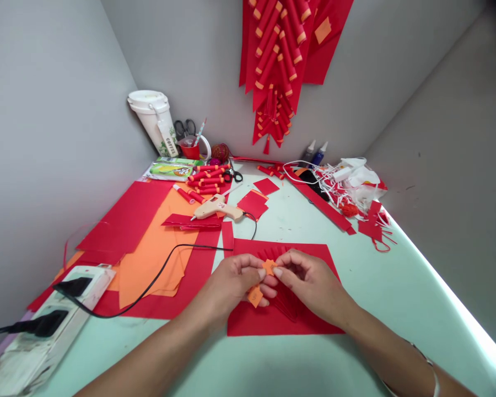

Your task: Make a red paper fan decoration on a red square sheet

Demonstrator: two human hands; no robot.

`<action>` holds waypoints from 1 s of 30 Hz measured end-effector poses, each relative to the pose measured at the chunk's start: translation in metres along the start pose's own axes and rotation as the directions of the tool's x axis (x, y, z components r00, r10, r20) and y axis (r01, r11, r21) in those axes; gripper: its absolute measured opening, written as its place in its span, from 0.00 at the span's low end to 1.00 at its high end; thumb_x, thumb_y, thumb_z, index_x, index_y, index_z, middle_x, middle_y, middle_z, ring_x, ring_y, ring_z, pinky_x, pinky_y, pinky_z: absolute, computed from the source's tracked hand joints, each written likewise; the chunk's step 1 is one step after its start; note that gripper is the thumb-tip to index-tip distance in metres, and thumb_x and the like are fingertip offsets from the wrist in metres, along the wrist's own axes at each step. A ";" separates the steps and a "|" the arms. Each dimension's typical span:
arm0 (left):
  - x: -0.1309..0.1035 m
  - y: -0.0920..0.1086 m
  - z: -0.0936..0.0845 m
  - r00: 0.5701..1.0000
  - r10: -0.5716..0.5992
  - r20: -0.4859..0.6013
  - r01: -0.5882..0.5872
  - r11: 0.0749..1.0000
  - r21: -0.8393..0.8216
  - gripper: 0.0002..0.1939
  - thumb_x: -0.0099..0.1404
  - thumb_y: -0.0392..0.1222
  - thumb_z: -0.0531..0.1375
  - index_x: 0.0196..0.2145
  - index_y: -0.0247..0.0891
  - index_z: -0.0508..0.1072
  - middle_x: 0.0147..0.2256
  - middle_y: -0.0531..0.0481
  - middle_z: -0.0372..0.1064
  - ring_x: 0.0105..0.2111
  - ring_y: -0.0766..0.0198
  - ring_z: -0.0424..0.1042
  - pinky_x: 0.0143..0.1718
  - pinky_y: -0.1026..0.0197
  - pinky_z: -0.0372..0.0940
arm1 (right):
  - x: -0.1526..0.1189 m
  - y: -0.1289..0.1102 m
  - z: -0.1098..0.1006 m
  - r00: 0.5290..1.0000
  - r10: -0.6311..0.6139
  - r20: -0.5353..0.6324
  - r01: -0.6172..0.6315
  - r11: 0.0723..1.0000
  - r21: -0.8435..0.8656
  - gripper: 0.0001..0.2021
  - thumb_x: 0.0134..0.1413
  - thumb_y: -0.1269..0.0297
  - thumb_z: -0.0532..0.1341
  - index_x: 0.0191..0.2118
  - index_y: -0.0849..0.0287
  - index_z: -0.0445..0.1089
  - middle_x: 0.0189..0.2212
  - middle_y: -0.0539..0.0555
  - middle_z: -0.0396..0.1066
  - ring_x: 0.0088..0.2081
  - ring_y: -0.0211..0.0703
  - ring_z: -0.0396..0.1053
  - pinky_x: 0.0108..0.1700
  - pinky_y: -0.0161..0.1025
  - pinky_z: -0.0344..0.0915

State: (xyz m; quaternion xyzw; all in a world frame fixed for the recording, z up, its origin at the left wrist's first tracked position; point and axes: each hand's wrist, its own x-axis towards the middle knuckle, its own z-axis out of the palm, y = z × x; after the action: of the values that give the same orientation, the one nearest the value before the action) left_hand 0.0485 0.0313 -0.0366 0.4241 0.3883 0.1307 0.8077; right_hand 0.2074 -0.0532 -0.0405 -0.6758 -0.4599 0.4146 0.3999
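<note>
Both hands meet over a red paper sheet (pixel 248 324) at the table's front middle. A small orange paper piece with notched edges (pixel 269 267) is pinched between them, my left hand (pixel 243 278) on its left side and my right hand (pixel 310 281) on its right. Under the fingers of my left hand is another orange piece (pixel 255 296) with dark marks, held lower down. Thin red folded strips (pixel 287 306) lie on the red sheet below and behind the fingers, partly covered by my hands.
A glue gun (pixel 218 207) lies beyond the hands, its black cable running left to a power strip (pixel 53 325). Orange sheets (pixel 149 264) are at left, red squares (pixel 253 205) behind, and scraps (pixel 351 184) at back right. Red paper decorations (pixel 273 55) hang on the wall.
</note>
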 end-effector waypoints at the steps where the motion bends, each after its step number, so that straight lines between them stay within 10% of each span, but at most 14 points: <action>1: 0.000 0.000 0.001 1.000 -0.004 -0.004 0.004 1.000 0.006 0.07 0.57 0.39 0.65 0.32 0.34 0.70 0.29 0.44 0.77 0.25 0.62 0.76 0.26 0.62 0.69 | 0.000 -0.001 -0.001 1.000 -0.004 -0.005 0.004 1.000 -0.005 0.06 0.56 0.62 0.60 0.34 0.57 0.71 0.30 0.49 0.72 0.31 0.38 0.67 0.36 0.37 0.64; 20: -0.004 0.018 -0.009 0.988 0.127 -0.085 -0.116 0.985 0.129 0.08 0.60 0.41 0.63 0.30 0.36 0.68 0.27 0.49 0.75 0.20 0.69 0.70 0.19 0.68 0.62 | 0.012 0.002 -0.042 0.996 0.090 0.001 -0.090 0.990 0.110 0.12 0.56 0.54 0.61 0.32 0.58 0.69 0.20 0.44 0.59 0.22 0.33 0.54 0.26 0.33 0.52; 30: -0.011 0.032 -0.016 0.958 0.243 -0.151 -0.229 0.968 0.101 0.09 0.60 0.43 0.63 0.30 0.37 0.68 0.27 0.52 0.73 0.20 0.73 0.64 0.18 0.70 0.53 | 0.025 0.003 -0.038 0.956 0.148 0.251 -0.118 0.984 -0.134 0.10 0.55 0.57 0.61 0.33 0.59 0.72 0.23 0.46 0.63 0.25 0.34 0.55 0.28 0.33 0.52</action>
State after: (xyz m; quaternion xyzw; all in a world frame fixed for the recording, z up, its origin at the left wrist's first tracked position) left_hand 0.0332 0.0537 -0.0110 0.4883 0.4045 0.2440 0.7337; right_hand 0.2490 -0.0362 -0.0350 -0.6673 -0.4855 0.4979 0.2666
